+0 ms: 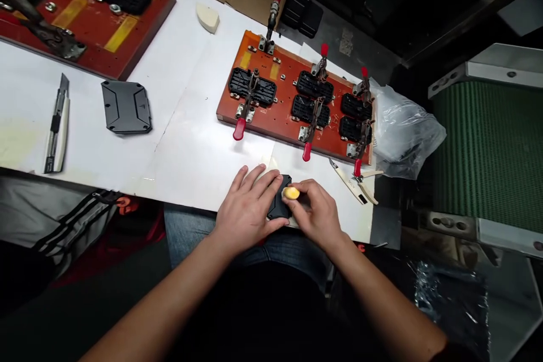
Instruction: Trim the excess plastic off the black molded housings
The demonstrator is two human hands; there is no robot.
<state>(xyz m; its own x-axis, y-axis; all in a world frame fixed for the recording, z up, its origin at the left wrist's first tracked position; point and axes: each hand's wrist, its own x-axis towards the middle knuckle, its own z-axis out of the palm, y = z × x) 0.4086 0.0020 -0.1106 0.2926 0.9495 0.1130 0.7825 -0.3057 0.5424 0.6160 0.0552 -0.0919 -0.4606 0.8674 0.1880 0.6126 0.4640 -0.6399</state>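
My left hand (248, 206) lies on a small black plastic part (280, 206) at the near edge of the white table (186, 141), with the fingers stretched over it and pressing it down. My right hand (316, 212) is closed in a pinch on a small yellow piece (291, 193), held against the top of the black part. Most of the part is hidden under my two hands.
An orange fixture board (288, 76) with red-handled toggle clamps holds several black parts just beyond my hands. White-handled cutters (356, 181) lie to its right, by a plastic bag (401, 130). A black cover (126, 106), a utility knife (57, 124) and another red fixture (85, 11) are on the left. A green conveyor (487, 147) is on the right.
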